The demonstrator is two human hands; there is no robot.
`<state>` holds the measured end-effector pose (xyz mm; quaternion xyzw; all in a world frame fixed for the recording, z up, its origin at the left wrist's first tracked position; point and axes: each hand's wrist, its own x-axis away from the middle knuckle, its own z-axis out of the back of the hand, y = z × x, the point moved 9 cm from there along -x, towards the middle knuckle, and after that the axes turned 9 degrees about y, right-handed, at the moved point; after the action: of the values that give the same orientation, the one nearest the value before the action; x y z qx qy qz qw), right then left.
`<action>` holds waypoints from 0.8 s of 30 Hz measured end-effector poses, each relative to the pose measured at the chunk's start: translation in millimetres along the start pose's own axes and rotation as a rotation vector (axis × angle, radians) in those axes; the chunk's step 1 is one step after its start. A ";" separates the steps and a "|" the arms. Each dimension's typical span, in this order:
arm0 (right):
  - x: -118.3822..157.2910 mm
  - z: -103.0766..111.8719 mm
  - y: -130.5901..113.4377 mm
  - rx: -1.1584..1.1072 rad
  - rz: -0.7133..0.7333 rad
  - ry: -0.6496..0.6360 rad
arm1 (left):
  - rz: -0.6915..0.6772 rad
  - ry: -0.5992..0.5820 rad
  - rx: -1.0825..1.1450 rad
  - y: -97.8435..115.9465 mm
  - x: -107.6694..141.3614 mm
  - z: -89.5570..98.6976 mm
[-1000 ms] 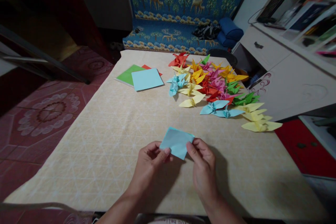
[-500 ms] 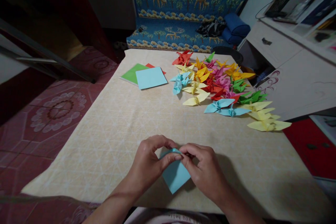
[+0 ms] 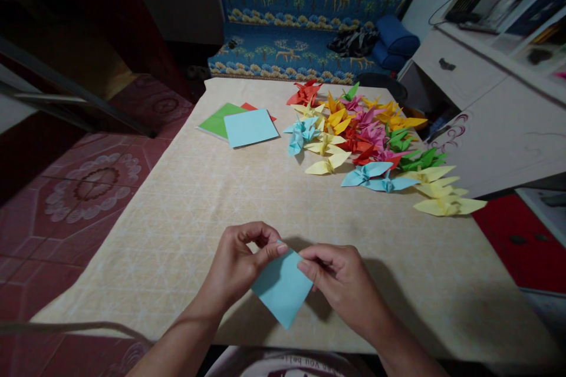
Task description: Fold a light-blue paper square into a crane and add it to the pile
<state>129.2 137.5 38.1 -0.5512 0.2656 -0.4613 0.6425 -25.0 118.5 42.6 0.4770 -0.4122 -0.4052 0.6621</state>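
A light blue folded paper (image 3: 285,291), shaped like a diamond with one corner toward me, is held over the near part of the table. My left hand (image 3: 243,262) pinches its upper left edge, thumb on top near the far corner. On the upper right edge, my right hand (image 3: 338,277) grips it between thumb and fingers. The undersides of the paper and some fingertips are hidden.
Square sheets, light blue (image 3: 252,128), green (image 3: 221,120) and red, overlap at the table's far left. Several folded paper cranes (image 3: 369,129) in many colours cover the far right. The patterned tablecloth (image 3: 177,218) lies beneath; beyond stands a blue sofa (image 3: 274,41).
The top edge of the paper now shows flat between my hands, where fingers covered it before. My left hand has shifted slightly left, and the hands are farther apart. The view has moved slightly.
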 end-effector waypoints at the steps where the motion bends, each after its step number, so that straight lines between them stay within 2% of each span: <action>1: 0.9 0.5 2.8 -0.015 -0.021 0.000 | 0.022 -0.002 0.024 -2.6 -1.4 -0.2; 5: 3.5 6.5 8.8 -0.049 -0.046 0.063 | 0.103 0.012 0.123 -12.1 -4.7 -2.5; 9: 6.8 10.8 5.4 -0.082 0.028 0.155 | 0.152 0.014 0.215 -19.8 -5.0 -9.2; 12: 9.6 10.6 3.3 -0.079 0.072 0.170 | 0.190 0.017 0.238 -27.4 -8.1 -10.2; 15: 11.0 18.2 3.0 -0.080 0.097 0.219 | 0.185 0.145 0.291 -32.9 -16.2 6.7; 17: 11.2 31.9 4.1 -0.104 0.105 0.332 | 0.142 0.283 0.384 -33.2 -17.6 22.1; 18: 11.4 39.2 5.1 -0.116 0.106 0.402 | 0.116 0.310 0.411 -32.3 -15.8 24.4; 19: 11.6 46.0 6.2 -0.124 0.107 0.475 | 0.111 0.289 0.432 -32.1 -12.5 20.4; 22: 12.5 57.1 8.0 -0.128 0.124 0.663 | 0.160 0.040 0.558 -30.7 6.8 -18.3; 24: 12.7 56.1 9.8 -0.140 0.136 0.737 | 0.127 -0.058 0.559 -24.3 20.5 -39.8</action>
<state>185.3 151.9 44.9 -0.3719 0.5460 -0.5655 0.4937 15.4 105.9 14.3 0.6024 -0.5557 -0.2471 0.5171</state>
